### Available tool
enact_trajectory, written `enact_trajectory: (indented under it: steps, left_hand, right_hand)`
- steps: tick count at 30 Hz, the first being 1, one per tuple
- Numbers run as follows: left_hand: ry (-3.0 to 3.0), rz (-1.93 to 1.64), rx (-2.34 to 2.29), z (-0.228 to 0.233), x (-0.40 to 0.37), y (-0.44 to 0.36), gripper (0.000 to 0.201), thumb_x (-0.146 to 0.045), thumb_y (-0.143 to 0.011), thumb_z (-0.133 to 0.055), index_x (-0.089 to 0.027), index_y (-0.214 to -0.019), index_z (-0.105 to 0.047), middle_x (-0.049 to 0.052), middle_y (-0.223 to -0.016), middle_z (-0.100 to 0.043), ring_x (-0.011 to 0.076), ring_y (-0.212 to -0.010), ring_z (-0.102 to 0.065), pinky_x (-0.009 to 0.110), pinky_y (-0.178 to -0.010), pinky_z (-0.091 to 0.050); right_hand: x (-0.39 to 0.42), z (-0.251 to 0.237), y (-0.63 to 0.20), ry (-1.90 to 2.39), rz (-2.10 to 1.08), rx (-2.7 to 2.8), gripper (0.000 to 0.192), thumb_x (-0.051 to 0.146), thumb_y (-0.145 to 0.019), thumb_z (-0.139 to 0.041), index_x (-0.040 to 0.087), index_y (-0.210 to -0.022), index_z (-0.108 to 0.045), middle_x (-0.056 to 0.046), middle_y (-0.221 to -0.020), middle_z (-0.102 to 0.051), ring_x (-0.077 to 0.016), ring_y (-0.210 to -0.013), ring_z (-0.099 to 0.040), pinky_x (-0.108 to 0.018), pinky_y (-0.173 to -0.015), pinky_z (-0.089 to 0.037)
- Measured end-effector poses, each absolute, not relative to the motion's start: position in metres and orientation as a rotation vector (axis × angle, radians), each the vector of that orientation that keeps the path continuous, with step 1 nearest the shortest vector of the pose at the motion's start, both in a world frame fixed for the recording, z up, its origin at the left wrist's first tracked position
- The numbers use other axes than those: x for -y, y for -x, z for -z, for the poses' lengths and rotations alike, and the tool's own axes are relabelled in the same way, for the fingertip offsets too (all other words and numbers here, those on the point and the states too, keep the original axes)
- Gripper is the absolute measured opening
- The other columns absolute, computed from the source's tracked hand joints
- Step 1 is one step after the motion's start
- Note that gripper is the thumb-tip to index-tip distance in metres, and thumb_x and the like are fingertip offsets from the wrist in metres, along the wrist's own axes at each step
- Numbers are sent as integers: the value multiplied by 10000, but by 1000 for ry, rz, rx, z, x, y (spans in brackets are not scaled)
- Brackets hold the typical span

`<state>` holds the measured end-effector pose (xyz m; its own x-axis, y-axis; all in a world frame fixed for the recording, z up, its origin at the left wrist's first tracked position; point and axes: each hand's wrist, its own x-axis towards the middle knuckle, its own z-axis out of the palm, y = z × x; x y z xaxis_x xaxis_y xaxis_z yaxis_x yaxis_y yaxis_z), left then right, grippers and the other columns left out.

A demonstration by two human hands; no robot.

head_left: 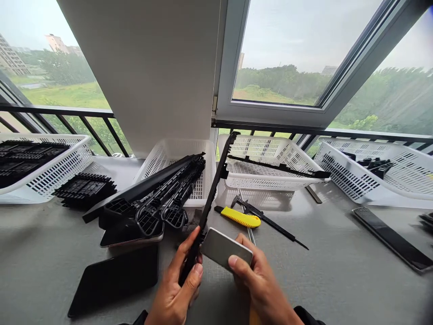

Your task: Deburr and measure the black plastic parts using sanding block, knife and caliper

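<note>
My left hand (179, 280) is closed around the lower end of a long, narrow black plastic strip (216, 180), which slants up and away from me. My right hand (260, 282) grips a small grey rectangular piece with a pale rim (225, 248), thumb on its face. That piece's left edge is right by the strip; whether they touch I cannot tell. Something yellow (254, 315) shows below my right hand, mostly hidden. Just beyond lie a yellow-handled utility knife (241, 217) and a dark caliper (270, 221).
Long black plastic parts (158, 194) are piled at left, leaning into a white basket (176, 146). Another strip (277, 166) lies across a second basket (257, 180). A black tablet-like slab (115, 280) is at front left, and a dark, glossy bar (392, 237) at right.
</note>
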<state>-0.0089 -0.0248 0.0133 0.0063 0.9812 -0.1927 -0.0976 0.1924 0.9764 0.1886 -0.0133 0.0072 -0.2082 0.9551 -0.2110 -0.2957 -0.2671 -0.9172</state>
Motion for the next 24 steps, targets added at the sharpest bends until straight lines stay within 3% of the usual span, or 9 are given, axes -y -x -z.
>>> enact_trajectory:
  steps: [2, 3, 6, 10, 16, 21, 24]
  left_hand:
    - [-1087, -1151, -1269, -11, 25, 9, 558, -461, -965, -691, -368, -1511, -629, 55, -1374, -727, 258, -1207, -653, 329, -1076, -511]
    - [-1115, -1149, -1268, -10, 25, 10, 559, -439, -965, -685, -363, -1516, -624, 48, -1437, -703, 267, -1261, -638, 344, -1133, -477]
    - [-1139, -1110, -1236, -8, 26, 9, 571, -379, -966, -673, -373, -1533, -600, 24, -1515, -664, 260, -1304, -635, 321, -1131, -479]
    - [-1133, -1154, -1221, -5, 26, 7, 556, -386, -997, -630, -352, -1549, -580, 23, -1587, -612, 278, -1491, -506, 319, -1184, -441]
    - [-1135, -1127, -1212, 2, 28, 11, 590, -346, -961, -649, -326, -1549, -592, 35, -1589, -615, 287, -1361, -617, 359, -1189, -441]
    - [-1136, -1162, -1209, 1, 26, 12, 567, -322, -957, -654, -330, -1524, -619, 24, -1600, -604, 294, -1463, -523, 348, -1201, -424]
    - [-1151, -1126, -1234, -2, 26, 11, 568, -326, -964, -646, -360, -1530, -608, 31, -1476, -684, 263, -1256, -651, 354, -1168, -445]
  right_hand:
    - [13, -7, -189, 1028, -1674, 994, 472, 619, -939, -738, 229, -875, -481, 104, -677, -344, -70, -553, -220, -199, -489, -201]
    - [13, -8, -190, 1019, -1679, 976, 470, 613, -938, -743, 230, -873, -479, 106, -675, -340, -70, -551, -214, -198, -488, -201]
    - [12, -10, -191, 996, -1666, 883, 485, 609, -916, -767, 237, -863, -459, 115, -664, -318, -66, -541, -184, -194, -479, -195]
    - [13, -10, -190, 1012, -1664, 952, 493, 634, -904, -761, 226, -853, -490, 111, -649, -335, -65, -537, -203, -193, -483, -200]
    - [12, -7, -190, 1069, -1632, 888, 503, 642, -894, -767, 241, -876, -465, 115, -653, -336, -66, -530, -181, -199, -478, -200]
    - [10, -9, -191, 1061, -1658, 986, 498, 644, -899, -759, 231, -849, -486, 103, -657, -353, -71, -538, -205, -211, -486, -206]
    - [6, -10, -192, 1082, -1619, 953, 497, 638, -898, -761, 232, -851, -478, 105, -669, -333, -73, -545, -193, -211, -488, -203]
